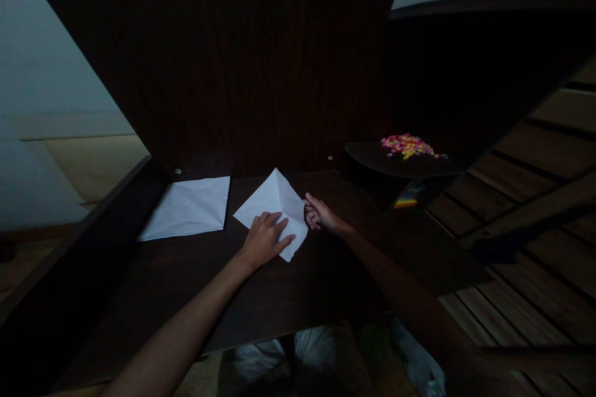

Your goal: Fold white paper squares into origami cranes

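1. Fingers of my left hand [264, 237] lay spread and flat on the folded paper [274, 208], pressing it to the dark desk [288, 298].
2. Fingers of my right hand [318, 214] pinched that paper's right edge, closed on it.
3. That paper sat mid-desk, just right of a second creased sheet [189, 208].
4. Light was poor; I judged I could misalign the crease, since edges were hard to see.
5. Pulling while pressing might have torn or skewed it.
6. Colourful bits [407, 144] sat on the shelf, well apart.
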A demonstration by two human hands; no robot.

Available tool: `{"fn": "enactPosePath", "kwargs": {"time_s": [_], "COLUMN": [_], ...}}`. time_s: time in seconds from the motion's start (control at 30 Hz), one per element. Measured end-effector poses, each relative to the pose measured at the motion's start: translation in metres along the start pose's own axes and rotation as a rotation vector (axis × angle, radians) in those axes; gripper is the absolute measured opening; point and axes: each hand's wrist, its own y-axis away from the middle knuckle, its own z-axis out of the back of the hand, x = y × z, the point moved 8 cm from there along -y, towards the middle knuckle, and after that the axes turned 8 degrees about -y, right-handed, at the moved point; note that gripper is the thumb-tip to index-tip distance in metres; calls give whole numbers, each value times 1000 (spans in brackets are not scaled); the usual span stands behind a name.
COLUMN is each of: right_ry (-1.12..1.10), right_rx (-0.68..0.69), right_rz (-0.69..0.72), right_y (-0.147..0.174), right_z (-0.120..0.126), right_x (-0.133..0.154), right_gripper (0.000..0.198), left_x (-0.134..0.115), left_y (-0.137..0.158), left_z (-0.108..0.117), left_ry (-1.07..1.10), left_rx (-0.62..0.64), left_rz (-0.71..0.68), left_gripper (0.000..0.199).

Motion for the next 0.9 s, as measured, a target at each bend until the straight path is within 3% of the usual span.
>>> {"fn": "enactPosePath", "kwargs": {"time_s": [0.17, 0.3, 0.43, 0.57, 0.77, 0.9], "right_ry": [184, 455, 655, 732, 1026, 1047], "right_rx": [-48, -26, 3, 60, 42, 62], "right_rz": [36, 193, 386, 515, 555, 591], "right_y": [0, 2, 7, 11, 17, 20], "right_z": [3, -3, -14, -22, -26, -31], "right_x": [-1, 8, 18, 21, 23, 27], "right_gripper": [36, 17, 19, 20, 21, 25], "left_x": [5, 9, 16, 28, 32, 32], "left_y": [-1, -2, -4, -6, -6, -6], "left_z": [-3, -6, -5, -4, -2, -8], "left_ry": [40, 97, 213, 320, 434, 533], "left_rx": [-38, -61, -102, -114, -116, -81], "left_rz": [23, 50, 70, 144, 162, 147], "left_gripper": [41, 41, 30, 31, 36, 41]}}
